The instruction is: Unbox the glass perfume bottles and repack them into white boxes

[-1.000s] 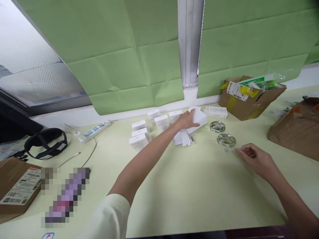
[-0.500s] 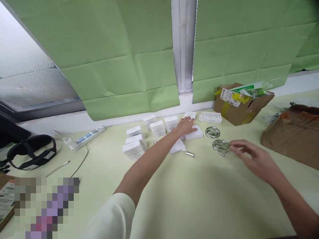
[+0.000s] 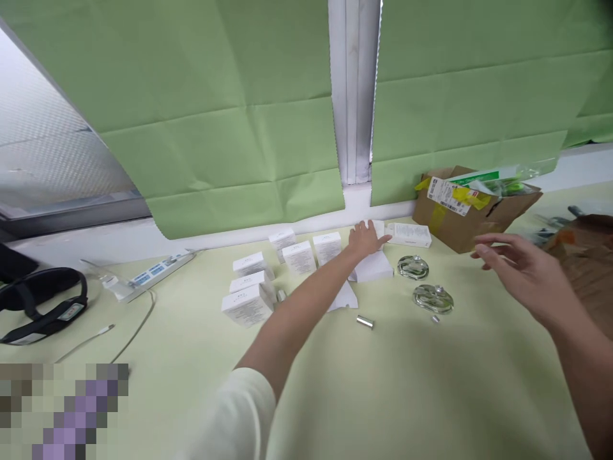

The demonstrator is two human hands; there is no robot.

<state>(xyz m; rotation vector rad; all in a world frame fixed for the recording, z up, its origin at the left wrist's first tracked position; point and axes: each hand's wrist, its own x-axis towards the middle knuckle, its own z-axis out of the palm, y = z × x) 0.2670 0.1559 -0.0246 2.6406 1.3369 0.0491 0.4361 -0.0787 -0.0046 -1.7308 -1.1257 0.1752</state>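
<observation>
My left hand (image 3: 366, 239) rests with fingers spread on white packaging at the back of the table, beside an open white carton (image 3: 376, 267) and a folded white flap (image 3: 345, 297). Whether it grips any of this is hidden, but the fingers look outstretched. My right hand (image 3: 527, 275) hovers in the air at the right, thumb and fingers loosely apart, holding nothing visible. To its left lie two coils of shiny silvery cord, a rear coil (image 3: 412, 268) and a front coil (image 3: 433, 298). A metal cylinder (image 3: 364, 322) and a smaller metal piece (image 3: 435, 319) lie in front.
Several small white boxes (image 3: 248, 305) stand left of my left arm. A long white box (image 3: 409, 234) lies near a filled cardboard box (image 3: 460, 214). A brown package (image 3: 589, 255) is at the right. A power strip (image 3: 156, 275) and black headset (image 3: 43, 306) lie left.
My right hand has drawn away from the front coil, moving right and up. My left hand stays on the packaging with its fingers more spread. The view has shifted slightly.
</observation>
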